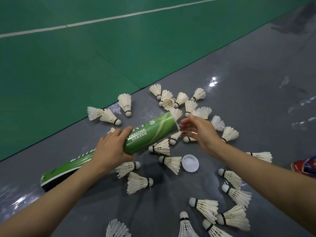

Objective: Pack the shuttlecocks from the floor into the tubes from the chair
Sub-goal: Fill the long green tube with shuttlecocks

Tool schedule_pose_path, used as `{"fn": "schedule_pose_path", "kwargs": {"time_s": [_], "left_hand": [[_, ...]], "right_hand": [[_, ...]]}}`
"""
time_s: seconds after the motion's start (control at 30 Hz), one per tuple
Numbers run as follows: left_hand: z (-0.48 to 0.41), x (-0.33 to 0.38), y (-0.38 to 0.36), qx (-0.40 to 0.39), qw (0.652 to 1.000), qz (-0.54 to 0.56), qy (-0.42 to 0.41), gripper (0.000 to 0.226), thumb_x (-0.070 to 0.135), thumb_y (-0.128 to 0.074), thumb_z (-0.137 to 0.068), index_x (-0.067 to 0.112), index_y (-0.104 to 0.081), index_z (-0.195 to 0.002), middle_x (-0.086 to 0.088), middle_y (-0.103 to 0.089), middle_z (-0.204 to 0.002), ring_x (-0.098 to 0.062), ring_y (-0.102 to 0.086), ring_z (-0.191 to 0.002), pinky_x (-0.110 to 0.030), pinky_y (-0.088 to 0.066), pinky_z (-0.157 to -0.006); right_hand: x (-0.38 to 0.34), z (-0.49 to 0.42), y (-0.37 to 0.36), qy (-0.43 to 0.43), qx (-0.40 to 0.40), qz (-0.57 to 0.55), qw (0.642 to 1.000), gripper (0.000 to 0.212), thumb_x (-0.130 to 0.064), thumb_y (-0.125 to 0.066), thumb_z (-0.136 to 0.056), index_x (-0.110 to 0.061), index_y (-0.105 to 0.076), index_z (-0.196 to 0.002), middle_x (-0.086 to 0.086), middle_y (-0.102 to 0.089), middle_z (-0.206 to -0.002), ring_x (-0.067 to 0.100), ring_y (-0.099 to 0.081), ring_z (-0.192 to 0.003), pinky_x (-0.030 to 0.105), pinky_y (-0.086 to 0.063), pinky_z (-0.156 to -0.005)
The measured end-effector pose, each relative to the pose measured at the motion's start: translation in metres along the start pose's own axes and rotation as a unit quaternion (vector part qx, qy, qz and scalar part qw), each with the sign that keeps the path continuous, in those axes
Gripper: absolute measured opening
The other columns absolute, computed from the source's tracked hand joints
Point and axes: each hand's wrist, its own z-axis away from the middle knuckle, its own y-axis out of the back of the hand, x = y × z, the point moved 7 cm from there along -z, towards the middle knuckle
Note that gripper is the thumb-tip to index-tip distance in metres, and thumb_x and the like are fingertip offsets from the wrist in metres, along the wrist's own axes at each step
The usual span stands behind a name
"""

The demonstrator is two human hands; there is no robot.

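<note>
**Feeding the green tube**

Head view: The left hand (109, 149) is wrapped round the middle of the green tube (150, 134). It holds the tube tipped up, with the open mouth pointing to the right. The right hand (200, 134) is just beside that mouth. Its fingers are loose and a bit blurry, and I see nothing in them. The shuttlecocks (138, 183) lie all over the grey floor (239, 74), under and around both hands. Some are in a pile past the tube and more lie close to the person.

The step now looks like putting shuttlecocks into the mouth one at a time. To do it well, I think the left hand should hold the tube steady and low, near the pile. The right hand should lift one gently and slide it in straight, round cork end first, so the feathers do not bend. Each one should sit snug inside the last.

The mouth faces away, so I cannot tell how many are inside. A green stretch runs from behind the left wrist down to the floor. It looks like the same long tube, but the hand hides the join, so I am not sure. A white cap (190, 163) lies on the floor near the right wrist, hollow side up, with nothing in it. A red and blue thing (306, 166) peeks in at the right edge. No chair shows.
</note>
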Motion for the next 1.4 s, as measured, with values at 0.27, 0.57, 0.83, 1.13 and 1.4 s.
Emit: {"fn": "schedule_pose_path", "kwargs": {"time_s": [0.27,0.57,0.83,1.13,1.4], "left_hand": [[0.006,0.008,-0.027,-0.075,0.995,-0.067,-0.003,0.093,0.054,-0.068,-0.066,0.035,-0.02,-0.144,0.003,-0.045,-0.127,-0.024,-0.046,-0.117,-0.036,-0.037,-0.095],[0.007,0.007,-0.031,-0.067,0.997,-0.033,0.006,0.09,0.054,-0.069,-0.065,0.035,-0.025,-0.142,0.005,-0.047,-0.127,-0.023,-0.048,-0.116,-0.035,-0.038,-0.093],[0.0,0.013,-0.015,-0.035,0.999,0.029,0.012,0.089,0.042,-0.075,-0.062,0.035,-0.028,-0.138,0.005,-0.049,-0.114,-0.022,-0.05,-0.103,-0.037,-0.045,-0.083],[0.007,0.019,0.01,0.001,0.999,0.033,0.016,0.087,0.044,-0.073,-0.063,0.033,-0.029,-0.138,0.004,-0.049,-0.113,-0.023,-0.049,-0.105,-0.038,-0.042,-0.083],[0.004,0.028,0.051,0.099,0.994,-0.052,-0.008,0.089,0.044,-0.079,-0.059,0.027,-0.037,-0.135,-0.002,-0.05,-0.107,-0.025,-0.048,-0.098,-0.037,-0.034,-0.078]], "right_hand": [[0.122,-0.015,0.033,-0.062,-0.148,0.581,0.798,0.09,-0.034,-0.08,-0.07,-0.02,-0.03,-0.145,0.009,-0.034,-0.143,0.03,-0.028,-0.135,0.035,-0.032,-0.107],[0.092,-0.03,0.041,0.029,-0.038,0.519,0.853,0.053,-0.024,-0.065,-0.084,-0.017,-0.049,-0.133,0.011,-0.047,-0.13,0.03,-0.046,-0.122,0.03,-0.038,-0.097],[-0.024,0.009,-0.023,0.104,-0.102,0.133,0.98,0.035,-0.033,-0.042,-0.1,-0.039,-0.048,-0.134,-0.015,-0.046,-0.136,0.001,-0.042,-0.126,0.019,-0.035,-0.104],[-0.029,0.017,-0.043,0.136,-0.104,0.151,0.974,0.041,-0.059,-0.029,-0.096,-0.05,-0.047,-0.132,-0.021,-0.037,-0.146,-0.007,-0.026,-0.136,0.032,-0.018,-0.118],[-0.053,0.031,-0.054,0.169,-0.057,0.092,0.98,0.053,-0.04,-0.058,-0.089,-0.042,-0.039,-0.139,-0.007,-0.045,-0.144,0.01,-0.047,-0.128,0.027,-0.039,-0.108]]}}
